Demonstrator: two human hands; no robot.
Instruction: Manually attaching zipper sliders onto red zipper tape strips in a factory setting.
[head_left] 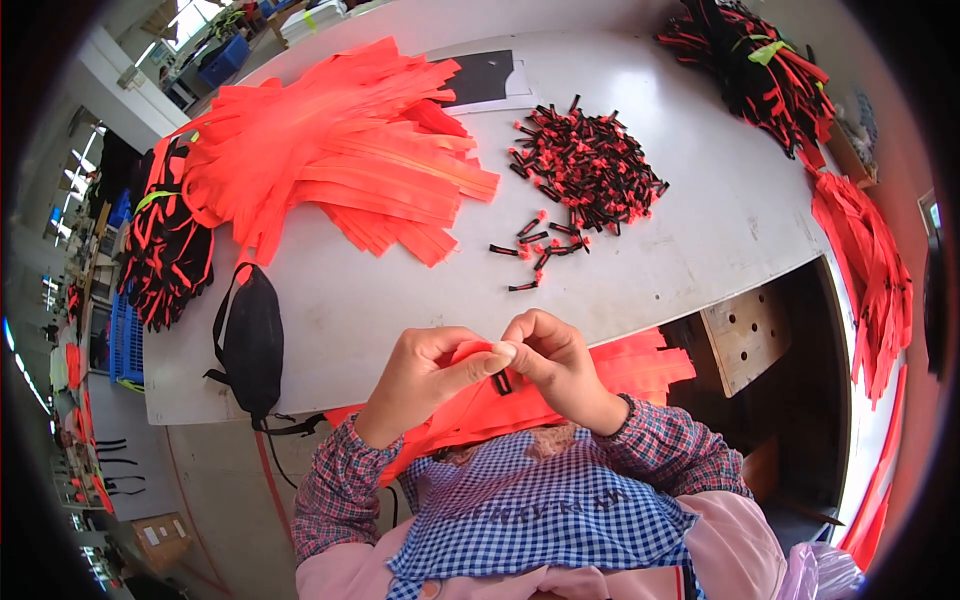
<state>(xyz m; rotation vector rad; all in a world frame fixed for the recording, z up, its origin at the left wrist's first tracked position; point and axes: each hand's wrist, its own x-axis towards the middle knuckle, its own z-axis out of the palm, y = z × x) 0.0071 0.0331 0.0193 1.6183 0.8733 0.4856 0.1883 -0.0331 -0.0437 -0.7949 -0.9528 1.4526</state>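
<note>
My left hand (425, 378) and my right hand (562, 368) meet above my lap, thumbs and fingertips pinched together. Between them is the end of a bright orange zipper tape (470, 350). Just below the fingertips hangs a small black pull tab (502, 383); how it joins the tape is hidden by my fingers. More orange zipper tapes (640, 368) lie across my lap beneath both hands. Beyond my hands on the table, a heap of small black pull tabs with red-orange ends (590, 165) spreads out, several lying loose at its near side.
A big fanned bundle of orange zipper tapes (330, 150) covers the table's left part. A black pouch (252, 340) hangs at the left edge. Black-and-orange bundles lie at far left (170, 240) and far right (755, 75). An open compartment (790, 330) is under the table, right.
</note>
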